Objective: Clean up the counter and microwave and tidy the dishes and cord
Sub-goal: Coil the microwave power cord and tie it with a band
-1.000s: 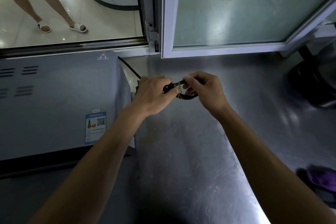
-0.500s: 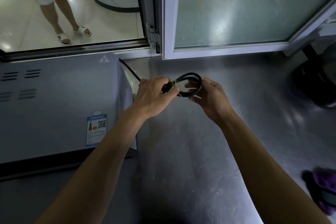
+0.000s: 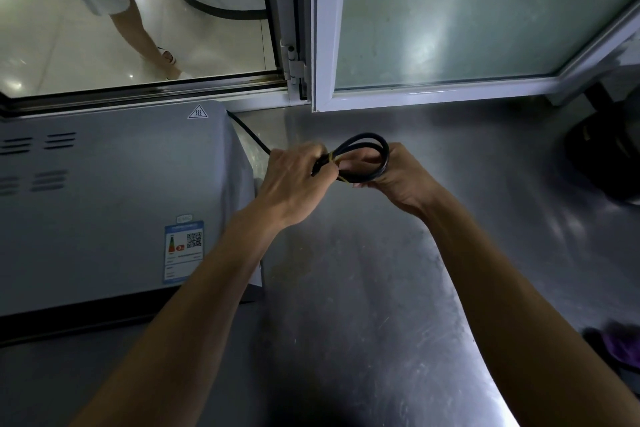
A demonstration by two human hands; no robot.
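Observation:
A black power cord (image 3: 367,142) is folded into a loop above the steel counter (image 3: 363,288). My left hand (image 3: 294,180) is closed around the bunched part of the loop. My right hand (image 3: 398,173) holds the loop's right end from below, fingers by a thin yellow band (image 3: 335,159) that crosses the cord. The cord runs back to the rear of the grey microwave (image 3: 114,198), which stands at the left with its back panel and sticker facing me.
A window frame (image 3: 322,45) and frosted pane rise behind the counter. A person stands on the floor beyond the glass at the upper left. A dark round object (image 3: 602,156) sits at the right edge. A purple cloth (image 3: 620,343) lies at the lower right.
The cord loop has come out from between my hands and now stands open above my right hand. The person beyond the glass has walked to the right.

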